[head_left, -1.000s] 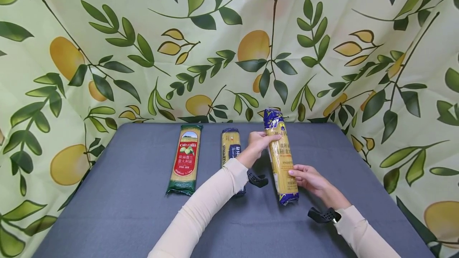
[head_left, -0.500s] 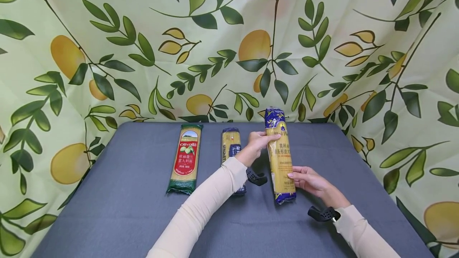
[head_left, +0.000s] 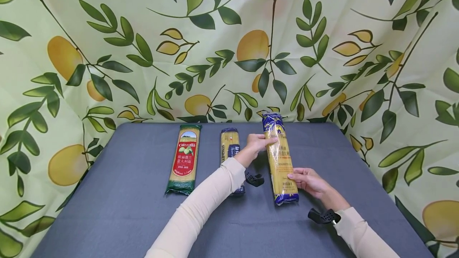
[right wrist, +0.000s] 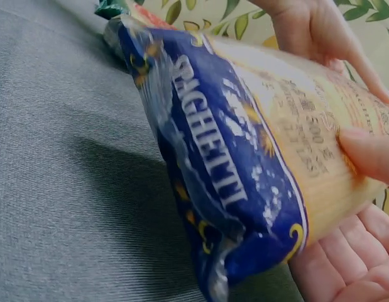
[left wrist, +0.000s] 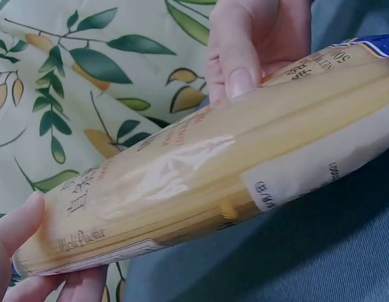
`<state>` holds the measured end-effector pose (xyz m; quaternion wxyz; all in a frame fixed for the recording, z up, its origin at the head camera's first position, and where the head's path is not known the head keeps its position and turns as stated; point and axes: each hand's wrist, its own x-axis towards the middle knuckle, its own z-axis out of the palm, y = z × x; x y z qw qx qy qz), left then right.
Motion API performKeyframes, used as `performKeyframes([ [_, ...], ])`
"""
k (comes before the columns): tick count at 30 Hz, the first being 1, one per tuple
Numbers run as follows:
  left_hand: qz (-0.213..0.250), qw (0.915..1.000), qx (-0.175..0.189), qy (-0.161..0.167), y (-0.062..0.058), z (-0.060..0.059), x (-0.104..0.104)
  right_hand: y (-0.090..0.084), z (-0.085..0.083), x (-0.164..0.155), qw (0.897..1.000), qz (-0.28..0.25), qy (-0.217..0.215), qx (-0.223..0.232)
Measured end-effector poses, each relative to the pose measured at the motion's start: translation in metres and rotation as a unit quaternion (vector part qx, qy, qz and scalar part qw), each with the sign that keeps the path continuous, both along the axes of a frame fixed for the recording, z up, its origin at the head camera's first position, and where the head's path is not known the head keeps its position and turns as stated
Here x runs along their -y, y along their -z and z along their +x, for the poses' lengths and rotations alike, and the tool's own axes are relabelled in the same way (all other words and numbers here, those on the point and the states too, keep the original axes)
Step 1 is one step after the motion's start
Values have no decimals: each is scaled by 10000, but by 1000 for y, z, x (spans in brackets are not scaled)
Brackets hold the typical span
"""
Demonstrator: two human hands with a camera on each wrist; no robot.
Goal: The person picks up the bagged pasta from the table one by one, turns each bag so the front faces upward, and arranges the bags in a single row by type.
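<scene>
A pack of spaghetti [head_left: 281, 158] with blue ends and a clear yellow middle is held above the right part of the table, its far end slightly left. My left hand [head_left: 256, 145] grips it near the far end, thumb on the printed face. Near the lower end my right hand [head_left: 311, 181] pinches its right edge, thumb on top and fingers beneath. The left wrist view shows the wrapper [left wrist: 175, 163] stretched between both hands. In the right wrist view the blue end [right wrist: 213, 151] reads SPAGHETTI, with its shadow on the cloth below.
On the blue-grey tablecloth [head_left: 122, 210] lie a green-and-red spaghetti pack [head_left: 185, 158] at left and another spaghetti pack with a dark blue label [head_left: 229, 142], partly hidden by the left forearm. A leaf-and-fruit patterned curtain [head_left: 215, 51] closes off the back and sides.
The held pack turns and tilts slightly: its printed face swings a little, and its far end dips a bit lower and left. Both hands keep their hold and barely move.
</scene>
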<state>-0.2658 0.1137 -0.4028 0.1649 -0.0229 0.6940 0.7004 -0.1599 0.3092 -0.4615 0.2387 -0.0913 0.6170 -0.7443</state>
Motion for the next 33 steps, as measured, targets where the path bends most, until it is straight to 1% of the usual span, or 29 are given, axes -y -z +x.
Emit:
performKeyframes([
  [5, -77, 10000, -2, 49, 0, -2, 1, 1, 0, 4, 9992, 278, 291, 6],
  [8, -71, 9999, 13, 140, -1, -3, 2, -1, -2, 6, 9976, 428, 530, 76],
  [12, -290, 9993, -55, 229, 1, -3, 4, -1, -3, 8, 9962, 516, 681, 147],
  [14, -508, 9983, -154, 235, 4, -4, 5, -1, -3, 9, 9959, 559, 693, 154],
  [17, -862, 9957, -308, 137, 7, -4, 5, 0, -4, 11, 9951, 647, 733, 163],
  [19, -1237, 9913, -454, -69, 8, -4, 3, 2, -4, 13, 9944, 672, 796, 203],
  [23, -1756, 9815, -583, -492, 9, -4, -2, 5, -5, 16, 9922, 682, 991, 318],
  [24, -1824, 9799, -569, -566, 9, -4, -3, 5, -6, 17, 9914, 677, 1064, 347],
  [27, -1833, 9792, -508, -708, 12, -3, -5, 6, -8, 18, 9888, 700, 1251, 407],
  [33, -1999, 9751, -392, -873, 18, -4, -6, 7, -11, 20, 9851, 827, 1408, 545],
])
